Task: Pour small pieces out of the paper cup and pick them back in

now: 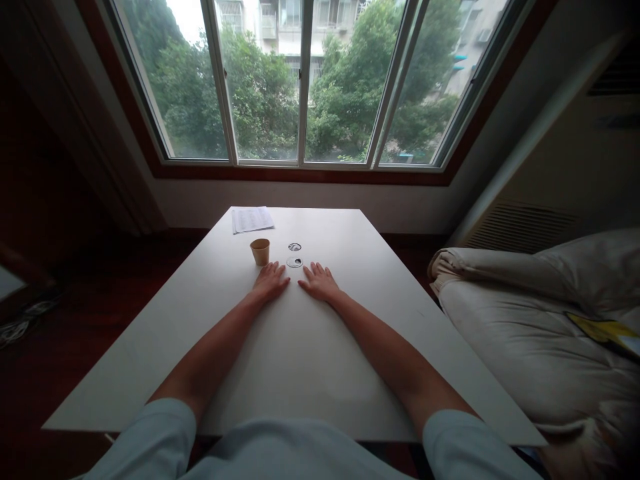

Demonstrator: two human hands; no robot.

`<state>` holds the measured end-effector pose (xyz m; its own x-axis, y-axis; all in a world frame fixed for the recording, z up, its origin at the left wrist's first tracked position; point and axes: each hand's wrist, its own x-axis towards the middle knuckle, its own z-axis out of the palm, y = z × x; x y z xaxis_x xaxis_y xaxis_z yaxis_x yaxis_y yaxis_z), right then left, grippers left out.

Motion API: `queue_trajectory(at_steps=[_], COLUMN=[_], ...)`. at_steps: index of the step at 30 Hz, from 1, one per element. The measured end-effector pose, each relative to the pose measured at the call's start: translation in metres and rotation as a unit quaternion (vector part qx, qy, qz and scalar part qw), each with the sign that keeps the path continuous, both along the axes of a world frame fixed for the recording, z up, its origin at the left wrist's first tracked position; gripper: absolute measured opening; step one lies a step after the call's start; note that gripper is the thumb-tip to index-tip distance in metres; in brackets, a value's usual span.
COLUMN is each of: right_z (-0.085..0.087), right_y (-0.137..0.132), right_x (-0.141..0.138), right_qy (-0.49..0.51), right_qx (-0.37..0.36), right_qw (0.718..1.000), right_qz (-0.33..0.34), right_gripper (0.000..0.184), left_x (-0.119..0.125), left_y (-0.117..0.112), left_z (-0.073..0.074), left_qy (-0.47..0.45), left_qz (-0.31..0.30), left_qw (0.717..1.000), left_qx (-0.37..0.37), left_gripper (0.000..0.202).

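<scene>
White worktop (295, 360) carries a paper cup (260, 253); left hand (271, 283) lies spread just beside it. Right hand (319, 283), also spread, rests near two discs (291, 263).

Left hand (271, 284) and right hand (319, 283) lie palm-down on white tabletop (290, 360)

A brown cup (260, 252) stands upright just beyond the left fingers (273, 269). Ahead, between the hands, lie a nearer round piece (295, 263) and a farther round piece (295, 247). Papers (253, 219) lie near the far left corner; a window (303, 87) stands beyond.
</scene>
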<state>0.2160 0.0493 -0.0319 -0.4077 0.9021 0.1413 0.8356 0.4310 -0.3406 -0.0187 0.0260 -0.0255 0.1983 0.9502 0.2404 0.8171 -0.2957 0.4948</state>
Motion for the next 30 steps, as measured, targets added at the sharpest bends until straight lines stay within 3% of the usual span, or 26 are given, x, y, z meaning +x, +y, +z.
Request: queue_trajectory(at_steps=[5, 10, 13, 18, 24, 30], right_z=[0.010, 0.023, 0.028, 0.032, 0.032, 0.027], right_y=[-0.014, -0.025, -0.029, -0.033, -0.030, -0.025], right_x=[0.002, 0.000, -0.002, -0.003, -0.004, -0.001], right_qy=[-0.028, -0.083, -0.101, -0.099, -0.097, -0.094], right_qx=[0.021, 0.005, -0.008, -0.009, 0.002, 0.011], right_qw=[0.999, 0.996, 0.995, 0.995, 0.995, 0.996], right_qz=[0.012, 0.005, -0.010, -0.013, -0.006, 0.002], right_gripper=[0.077, 0.079, 0.079, 0.076, 0.074, 0.072], left_x=[0.004, 0.005, 0.004, 0.003, 0.004, -0.002], left_y=[-0.004, -0.005, -0.004, 0.001, 0.002, -0.007], left_z=[0.005, 0.011, 0.014, 0.017, 0.010, 0.008], left_qy=[0.020, 0.156, 0.192, 0.199, 0.180, 0.156], left_qz=[-0.018, -0.021, -0.019, -0.038, -0.003, -0.050], left_qw=[1.000, 0.986, 0.980, 0.978, 0.983, 0.986], left_qx=[-0.014, -0.049, -0.053, -0.046, -0.030, 0.006], left_gripper=[0.064, 0.073, 0.075, 0.074, 0.069, 0.057])
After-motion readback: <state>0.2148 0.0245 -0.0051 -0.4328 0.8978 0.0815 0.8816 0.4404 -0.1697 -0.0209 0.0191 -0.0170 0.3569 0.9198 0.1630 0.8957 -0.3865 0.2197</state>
